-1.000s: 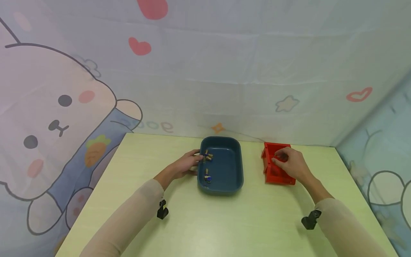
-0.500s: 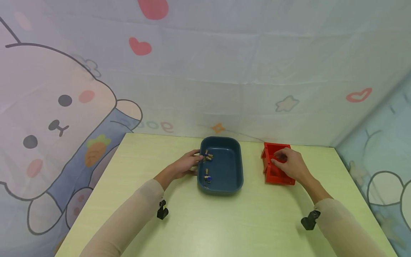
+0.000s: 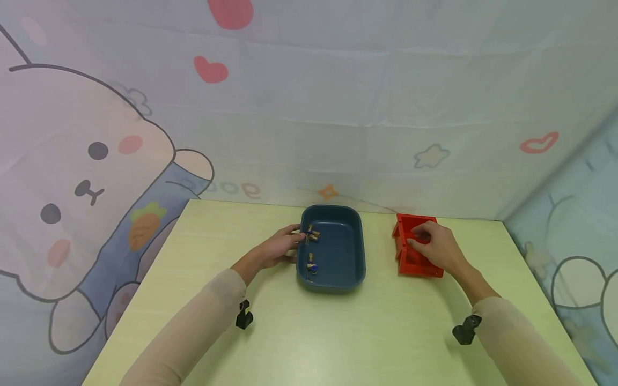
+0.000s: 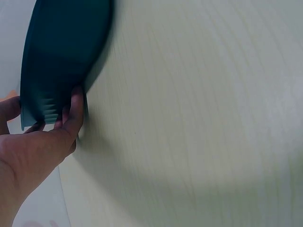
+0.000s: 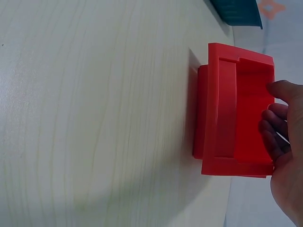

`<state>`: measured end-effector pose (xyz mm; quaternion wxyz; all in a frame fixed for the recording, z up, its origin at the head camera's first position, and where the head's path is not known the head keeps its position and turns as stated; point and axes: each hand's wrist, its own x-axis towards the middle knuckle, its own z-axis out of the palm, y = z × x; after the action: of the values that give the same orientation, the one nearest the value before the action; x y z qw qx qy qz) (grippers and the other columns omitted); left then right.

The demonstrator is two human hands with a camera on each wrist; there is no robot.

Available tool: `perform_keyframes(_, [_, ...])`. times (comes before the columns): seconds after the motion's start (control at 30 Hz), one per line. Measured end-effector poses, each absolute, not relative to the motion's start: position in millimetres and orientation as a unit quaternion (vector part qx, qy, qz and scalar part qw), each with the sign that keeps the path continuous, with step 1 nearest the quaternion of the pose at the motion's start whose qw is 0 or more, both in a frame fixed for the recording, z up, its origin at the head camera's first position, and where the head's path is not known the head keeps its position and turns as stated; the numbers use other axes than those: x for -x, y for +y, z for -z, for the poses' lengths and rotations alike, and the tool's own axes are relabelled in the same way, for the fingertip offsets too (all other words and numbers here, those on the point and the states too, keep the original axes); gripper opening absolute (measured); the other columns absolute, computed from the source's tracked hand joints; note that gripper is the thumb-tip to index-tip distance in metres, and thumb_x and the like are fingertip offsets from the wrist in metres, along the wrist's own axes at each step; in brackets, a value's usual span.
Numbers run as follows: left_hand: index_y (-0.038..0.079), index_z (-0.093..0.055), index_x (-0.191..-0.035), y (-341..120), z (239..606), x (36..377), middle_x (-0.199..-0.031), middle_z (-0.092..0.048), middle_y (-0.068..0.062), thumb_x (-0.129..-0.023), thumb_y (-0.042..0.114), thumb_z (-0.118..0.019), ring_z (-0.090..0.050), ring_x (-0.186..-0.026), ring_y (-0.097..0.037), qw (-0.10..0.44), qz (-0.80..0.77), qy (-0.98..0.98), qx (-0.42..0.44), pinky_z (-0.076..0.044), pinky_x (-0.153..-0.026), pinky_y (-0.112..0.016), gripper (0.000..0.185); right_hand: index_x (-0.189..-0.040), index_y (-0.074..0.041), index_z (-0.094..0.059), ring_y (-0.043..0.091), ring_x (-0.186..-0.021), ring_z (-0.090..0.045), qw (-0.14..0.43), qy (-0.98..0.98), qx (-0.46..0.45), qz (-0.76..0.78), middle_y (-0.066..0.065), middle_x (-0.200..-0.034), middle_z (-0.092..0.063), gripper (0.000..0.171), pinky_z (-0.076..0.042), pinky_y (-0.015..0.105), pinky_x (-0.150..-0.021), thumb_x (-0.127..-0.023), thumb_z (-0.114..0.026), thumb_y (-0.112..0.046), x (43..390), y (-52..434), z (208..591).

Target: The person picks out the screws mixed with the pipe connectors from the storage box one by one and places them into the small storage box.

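Note:
A dark teal tray (image 3: 340, 252) stands in the middle of the pale table, with a few small wooden clips (image 3: 313, 235) lying near its left wall. My left hand (image 3: 277, 247) holds that left wall; in the left wrist view its fingers (image 4: 71, 113) press on the outside of the tray (image 4: 61, 52). A red open bin (image 3: 410, 265) sits to the right. My right hand (image 3: 436, 246) grips its far right rim. In the right wrist view its fingers (image 5: 274, 127) curl into the red bin (image 5: 222, 109).
The pale wooden table (image 3: 338, 332) stretches bare toward me in front of both containers. A printed fabric backdrop (image 3: 309, 107) closes it in behind and at both sides. Black mounts (image 3: 243, 314) hang from both wrists. The tray's corner (image 5: 236, 12) shows in the right wrist view.

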<state>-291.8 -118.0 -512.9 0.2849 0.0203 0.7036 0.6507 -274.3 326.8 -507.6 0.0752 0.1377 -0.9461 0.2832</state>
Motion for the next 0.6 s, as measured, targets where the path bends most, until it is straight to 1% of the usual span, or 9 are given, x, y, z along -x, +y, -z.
perform_keyframes(0.37, [0.015, -0.028, -0.168, -118.5, 512.0, 290.4, -0.158, -0.048, -0.018, -0.114, 0.027, -0.050, -0.049, -0.145, -0.037, 0.283, -0.651, 0.704, -0.021, -0.058, -0.095, -0.046, 0.059, -0.118, 0.005, -0.072, 0.036, -0.102, -0.068, 0.082, -0.940, -0.136, -0.301, 0.021, -0.114, -0.072, 0.030, -0.057, 0.055, -0.091, -0.098, -0.078, -0.017, 274.6, 323.6, 498.2])
perform_keyframes(0.47, [0.016, -0.029, -0.167, -118.1, 512.1, 290.2, -0.158, -0.049, -0.018, -0.114, 0.027, -0.051, -0.049, -0.145, -0.037, 0.283, -0.650, 0.705, -0.020, -0.057, -0.096, -0.047, 0.058, -0.118, 0.002, -0.073, 0.033, -0.101, -0.067, 0.084, -0.937, -0.140, -0.309, 0.017, -0.113, -0.072, 0.030, -0.057, 0.052, -0.090, -0.098, -0.079, -0.019, 273.9, 318.3, 492.1])
perform_keyframes(0.6, [0.016, -0.030, -0.167, -117.7, 513.0, 290.4, -0.158, -0.048, -0.018, -0.114, 0.026, -0.051, -0.049, -0.145, -0.037, 0.283, -0.649, 0.706, -0.021, -0.057, -0.098, -0.049, 0.058, -0.116, 0.001, -0.075, 0.029, -0.096, -0.066, 0.088, -0.929, -0.153, -0.325, 0.012, -0.106, -0.072, 0.028, -0.056, 0.046, -0.085, -0.098, -0.079, -0.020, 272.8, 307.3, 483.4])
